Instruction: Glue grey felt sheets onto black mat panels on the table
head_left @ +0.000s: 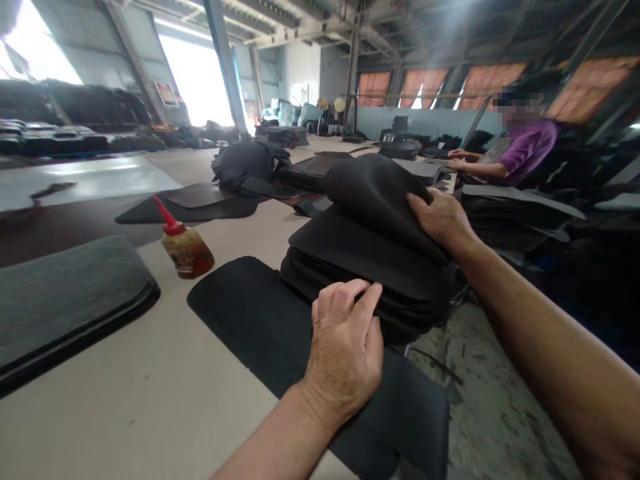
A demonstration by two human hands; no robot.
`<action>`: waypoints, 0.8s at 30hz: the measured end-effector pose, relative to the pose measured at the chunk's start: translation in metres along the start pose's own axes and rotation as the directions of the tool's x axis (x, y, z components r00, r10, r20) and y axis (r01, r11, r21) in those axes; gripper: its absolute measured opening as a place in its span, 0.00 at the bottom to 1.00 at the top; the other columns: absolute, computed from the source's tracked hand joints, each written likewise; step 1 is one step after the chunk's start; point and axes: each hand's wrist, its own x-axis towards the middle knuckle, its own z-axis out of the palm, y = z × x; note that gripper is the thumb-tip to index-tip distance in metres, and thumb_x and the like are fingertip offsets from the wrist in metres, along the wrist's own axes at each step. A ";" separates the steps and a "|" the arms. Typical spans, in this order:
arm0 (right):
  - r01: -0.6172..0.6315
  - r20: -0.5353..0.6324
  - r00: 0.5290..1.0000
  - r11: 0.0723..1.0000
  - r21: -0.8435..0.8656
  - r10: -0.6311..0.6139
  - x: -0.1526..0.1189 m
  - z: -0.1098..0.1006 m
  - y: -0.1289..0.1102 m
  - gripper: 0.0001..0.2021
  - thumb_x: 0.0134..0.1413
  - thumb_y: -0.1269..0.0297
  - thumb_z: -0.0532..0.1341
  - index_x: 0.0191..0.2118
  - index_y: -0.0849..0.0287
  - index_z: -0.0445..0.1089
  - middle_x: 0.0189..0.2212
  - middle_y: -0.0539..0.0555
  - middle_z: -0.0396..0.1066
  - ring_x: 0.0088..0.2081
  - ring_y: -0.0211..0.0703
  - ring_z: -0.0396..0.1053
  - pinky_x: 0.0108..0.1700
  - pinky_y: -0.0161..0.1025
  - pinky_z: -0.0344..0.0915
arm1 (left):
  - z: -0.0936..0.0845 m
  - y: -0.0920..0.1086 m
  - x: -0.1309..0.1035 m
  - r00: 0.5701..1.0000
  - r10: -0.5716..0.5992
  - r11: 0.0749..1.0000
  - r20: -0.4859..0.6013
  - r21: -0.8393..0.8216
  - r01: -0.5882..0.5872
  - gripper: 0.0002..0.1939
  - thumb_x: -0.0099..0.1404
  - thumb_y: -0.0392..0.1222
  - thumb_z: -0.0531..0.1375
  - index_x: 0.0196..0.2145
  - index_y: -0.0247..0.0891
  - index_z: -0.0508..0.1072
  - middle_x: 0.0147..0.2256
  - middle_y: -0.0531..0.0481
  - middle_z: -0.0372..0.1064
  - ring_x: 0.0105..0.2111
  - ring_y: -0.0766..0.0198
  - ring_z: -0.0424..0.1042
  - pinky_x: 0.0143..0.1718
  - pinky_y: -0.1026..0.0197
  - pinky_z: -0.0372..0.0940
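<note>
A stack of black sheets [360, 250] lies near the table's right edge, on top of a long black sheet [250, 313]. My right hand [443, 217] is closed on a bent black sheet [375, 187] at the top of the stack, lifting its near side into a curve. At the stack's front edge is my left hand [347, 340], its fingers bent and pressed together against the layers; what its fingertips pinch is hidden.
A glue bottle with a red nozzle [187, 250] stands left of the stack. Grey-black sheets [70, 293] are piled at the far left. Behind are more black piles [245, 167]. A person in purple [530, 150] works at the back right.
</note>
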 end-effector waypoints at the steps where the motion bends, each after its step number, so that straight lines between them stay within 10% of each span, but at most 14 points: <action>1: 0.004 -0.005 1.000 1.000 -0.002 -0.004 0.000 0.000 0.000 0.23 0.65 0.50 0.55 0.53 0.62 0.73 0.47 0.66 0.75 0.49 0.60 0.71 0.51 0.46 0.64 | -0.001 0.001 0.001 1.000 -0.009 1.000 0.012 -0.002 0.009 0.25 0.63 0.28 0.57 0.58 0.40 0.68 0.52 0.41 0.69 0.52 0.50 0.66 0.54 0.46 0.62; 18: -0.032 0.023 0.999 0.999 0.038 0.031 0.001 0.001 0.000 0.23 0.64 0.49 0.55 0.53 0.62 0.73 0.47 0.65 0.75 0.51 0.63 0.71 0.53 0.51 0.64 | -0.006 -0.002 0.011 0.994 -0.077 0.994 0.072 -0.076 0.083 0.37 0.62 0.28 0.58 0.67 0.40 0.57 0.53 0.43 0.68 0.52 0.51 0.63 0.57 0.46 0.59; 24: -0.091 0.234 0.972 0.952 0.293 0.021 -0.002 -0.016 -0.003 0.24 0.58 0.50 0.62 0.52 0.63 0.73 0.44 0.62 0.76 0.46 0.56 0.73 0.49 0.46 0.68 | -0.002 -0.004 0.004 0.994 -0.089 0.992 0.057 -0.083 0.093 0.37 0.60 0.26 0.58 0.66 0.43 0.59 0.54 0.42 0.68 0.54 0.51 0.64 0.57 0.46 0.62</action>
